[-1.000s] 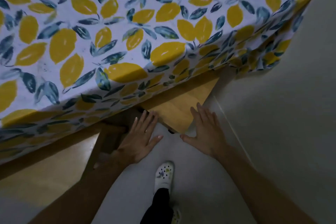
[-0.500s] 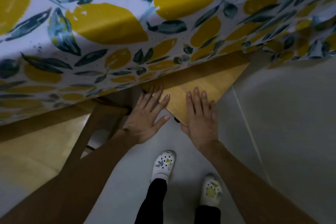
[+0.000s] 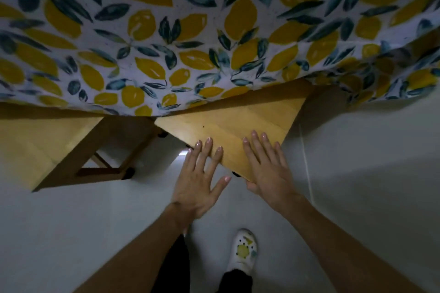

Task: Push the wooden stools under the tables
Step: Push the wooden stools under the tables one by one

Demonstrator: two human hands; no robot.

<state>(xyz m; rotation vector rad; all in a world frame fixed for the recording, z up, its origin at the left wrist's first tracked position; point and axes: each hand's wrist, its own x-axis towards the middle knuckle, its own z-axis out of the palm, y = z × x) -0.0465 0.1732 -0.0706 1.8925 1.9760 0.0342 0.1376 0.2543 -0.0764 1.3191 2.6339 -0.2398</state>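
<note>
both hands, left [image 3: 198, 182] and right [image 3: 266, 167], lie flat and open on the light wooden stool [image 3: 228, 126]; push evenly so its corner slides squarely under the lemon-print-clothed table [image 3: 166, 38].

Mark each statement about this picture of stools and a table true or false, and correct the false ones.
1. Both hands lie flat on one stool's seat. True: the left hand and right hand rest on the right stool.
2. The tablecloth is plain white. False: it has yellow lemons and leaves.
3. A second stool stands to the left. True.
4. The right hand grips a stool leg. False: it lies open on the seat.
</note>
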